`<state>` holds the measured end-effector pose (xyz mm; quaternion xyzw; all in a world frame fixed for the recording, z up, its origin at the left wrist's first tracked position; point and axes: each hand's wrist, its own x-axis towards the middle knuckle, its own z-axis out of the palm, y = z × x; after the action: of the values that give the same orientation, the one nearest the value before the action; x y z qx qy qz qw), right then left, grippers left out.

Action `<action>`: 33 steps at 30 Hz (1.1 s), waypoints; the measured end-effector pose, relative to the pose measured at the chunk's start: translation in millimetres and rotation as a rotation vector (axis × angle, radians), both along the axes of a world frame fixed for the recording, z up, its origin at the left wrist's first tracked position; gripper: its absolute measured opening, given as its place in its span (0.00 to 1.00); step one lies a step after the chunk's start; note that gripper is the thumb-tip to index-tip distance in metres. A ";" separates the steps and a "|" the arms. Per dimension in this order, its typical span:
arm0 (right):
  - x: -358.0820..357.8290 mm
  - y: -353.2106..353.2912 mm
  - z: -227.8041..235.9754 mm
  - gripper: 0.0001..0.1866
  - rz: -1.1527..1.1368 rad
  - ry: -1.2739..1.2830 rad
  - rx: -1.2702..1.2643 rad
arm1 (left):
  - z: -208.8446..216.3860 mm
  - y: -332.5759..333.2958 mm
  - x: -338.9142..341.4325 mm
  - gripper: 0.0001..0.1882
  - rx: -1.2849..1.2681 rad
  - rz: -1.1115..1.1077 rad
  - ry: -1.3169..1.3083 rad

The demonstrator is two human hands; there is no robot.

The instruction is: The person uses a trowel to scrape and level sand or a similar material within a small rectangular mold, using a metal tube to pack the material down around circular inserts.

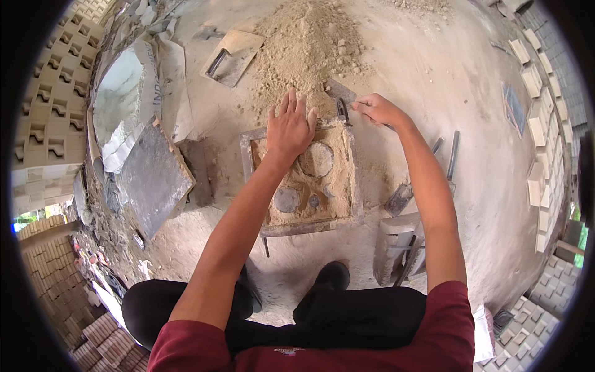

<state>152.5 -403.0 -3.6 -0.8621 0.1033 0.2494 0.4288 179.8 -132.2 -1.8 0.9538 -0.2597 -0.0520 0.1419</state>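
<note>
A square mould frame [359, 180] packed with sandy material lies on the floor in front of me. Round discs show in its surface, among them a large pale disc [316, 160] and a smaller grey disc [286, 200]. My left hand [290, 129] rests palm down over the frame's far left part, fingers spread toward the sand pile [304, 56]. At the frame's far right corner, my right hand [379, 111] is closed around a trowel [339, 92], its flat blade pointing at the pile's foot. A dark metal latch [341, 110] stands at that corner, beside the blade.
A plastering float [233, 57] lies left of the pile. Further left are a grey square board [154, 180] and an open sack [124, 99] of white material. Metal bars [454, 155] and a block-shaped metal piece [396, 239] lie to the right. Stacked blocks [536, 136] line the sides.
</note>
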 end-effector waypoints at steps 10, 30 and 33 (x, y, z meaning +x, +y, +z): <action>-11.2 -33.8 38.1 0.22 -0.277 -0.172 0.122 | 7.3 -3.6 -5.8 0.30 -0.171 -0.048 0.022; -23.7 128.8 81.3 0.21 0.462 -0.600 -0.165 | 6.8 111.2 -36.1 0.35 -1.054 0.266 0.302; -20.8 126.1 91.0 0.19 0.475 -0.557 -0.227 | 3.8 110.6 -35.0 0.35 -0.956 0.327 0.386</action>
<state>131.7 -276.9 87.4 -0.9387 -0.1930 0.0850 0.2726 144.8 -21.6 2.0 0.7839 -0.0716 -0.0794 0.6116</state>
